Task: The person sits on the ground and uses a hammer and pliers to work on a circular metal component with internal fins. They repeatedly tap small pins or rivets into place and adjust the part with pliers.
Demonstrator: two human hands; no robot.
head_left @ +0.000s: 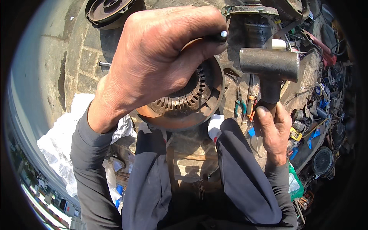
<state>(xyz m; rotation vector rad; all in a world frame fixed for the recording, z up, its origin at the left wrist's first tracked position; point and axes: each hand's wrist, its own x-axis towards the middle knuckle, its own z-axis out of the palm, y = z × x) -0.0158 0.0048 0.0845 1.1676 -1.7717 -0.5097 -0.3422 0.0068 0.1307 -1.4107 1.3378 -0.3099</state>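
My left hand (153, 57) is closed with thumb and forefinger pinched round a thin metal rod (224, 34). Only the rod's bright top end shows; the hand hides the rest. Under that hand sits a round, rusty motor stator (172, 119) with slots around its inner ring, partly covered by the hand. My right hand (274, 132) is wrapped round the handle of a hammer (269, 63). The heavy steel hammer head is raised to the right of the left hand, apart from the rod.
Pliers with teal grips (240, 107) lie right of the stator. A round metal housing (109, 11) stands at the far left, near a loose bolt (104, 63). White plastic sheeting (61, 134) lies at left. Parts and scrap (322, 111) crowd the right side.
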